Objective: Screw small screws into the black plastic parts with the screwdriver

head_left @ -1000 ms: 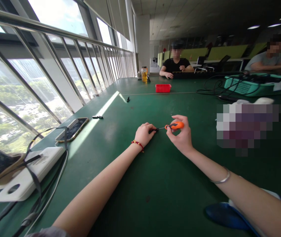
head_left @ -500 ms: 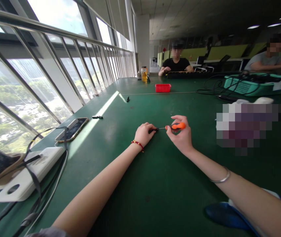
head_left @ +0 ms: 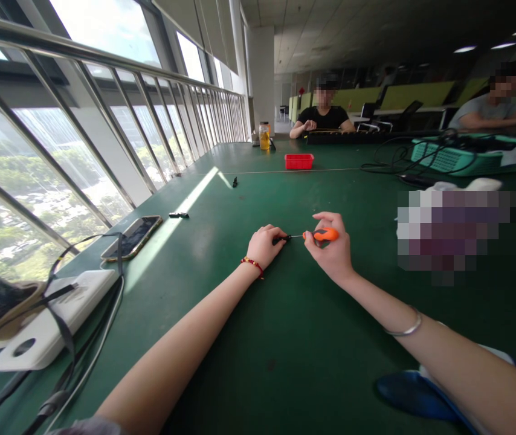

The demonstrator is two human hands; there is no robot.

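My left hand (head_left: 266, 246) rests low over the green table, its fingers closed on a small black part (head_left: 282, 239) that they mostly cover. An orange and black screwdriver (head_left: 327, 234) lies level in my right hand (head_left: 336, 252), pinched by its handle with thumb and fingers. Its thin shaft points left, and the tip meets or nearly meets the black part; I cannot tell whether it sits in a screw. Farther off on the table are another black piece (head_left: 179, 215) and a smaller black piece (head_left: 235, 182).
A red tray (head_left: 298, 162) stands ahead, a jar (head_left: 264, 136) behind it. At left lie a phone (head_left: 139, 237), cables and a white power strip (head_left: 58, 320). A teal basket (head_left: 480, 158) and blurred bundle occupy the right. Two people sit beyond.
The screwdriver's handle has turned slightly and my right fingers have shifted a little to the left with it. My left hand stays where it was.
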